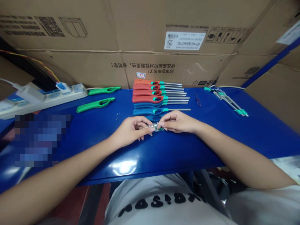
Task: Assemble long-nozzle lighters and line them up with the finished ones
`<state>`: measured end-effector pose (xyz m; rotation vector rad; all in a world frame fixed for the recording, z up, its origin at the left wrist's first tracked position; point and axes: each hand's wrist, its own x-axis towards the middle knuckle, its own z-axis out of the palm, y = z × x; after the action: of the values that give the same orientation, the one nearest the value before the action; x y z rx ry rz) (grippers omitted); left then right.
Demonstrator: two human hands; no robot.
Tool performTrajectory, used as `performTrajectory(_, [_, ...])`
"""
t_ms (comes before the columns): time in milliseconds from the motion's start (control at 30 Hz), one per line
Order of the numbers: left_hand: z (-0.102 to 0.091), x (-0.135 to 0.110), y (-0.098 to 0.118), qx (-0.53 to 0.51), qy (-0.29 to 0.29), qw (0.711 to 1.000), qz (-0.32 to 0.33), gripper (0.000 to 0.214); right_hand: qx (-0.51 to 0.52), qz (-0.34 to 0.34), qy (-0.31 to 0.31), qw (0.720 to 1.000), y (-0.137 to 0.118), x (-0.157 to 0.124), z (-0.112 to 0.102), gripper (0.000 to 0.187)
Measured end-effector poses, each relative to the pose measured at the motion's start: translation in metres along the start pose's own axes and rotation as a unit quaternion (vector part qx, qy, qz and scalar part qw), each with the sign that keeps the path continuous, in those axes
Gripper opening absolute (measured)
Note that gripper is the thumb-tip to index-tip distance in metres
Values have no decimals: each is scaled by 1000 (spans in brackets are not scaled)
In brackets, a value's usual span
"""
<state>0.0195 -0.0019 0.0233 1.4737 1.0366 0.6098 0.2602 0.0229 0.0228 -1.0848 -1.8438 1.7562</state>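
Observation:
Over the blue table, my left hand (131, 131) has its fingers closed around a slim clear piece with a green end (155, 126), like the inner part of a lighter. My right hand (178, 122) pinches at that green end; any smaller piece between its fingertips is hidden. Just beyond my hands lies a row of long-necked lighters with metal tubes: red lighters (146, 99) at the back and a blue lighter (147, 112) nearer. Another blue handle is partly covered by my fingers. Small screws (117, 115) lie to the left of the row.
Two green handle shells (96, 104) lie at the left, near a white power strip (53, 97) with plugs and cables. A small screwdriver (198, 101) and loose lighter inner parts with metal tubes (231, 101) lie at the right. A cardboard wall (93, 62) stands behind the table.

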Motion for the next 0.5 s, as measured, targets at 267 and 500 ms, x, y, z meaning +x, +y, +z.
performTrajectory(267, [-1,1,-1,-7,1,1000,-1,39,13,-10,-3,1000,0,0,-1,36])
performTrajectory(500, [0,1,-1,-4,0,1000,-3,41,5,-9,-8,1000,-1,-1,-1,35])
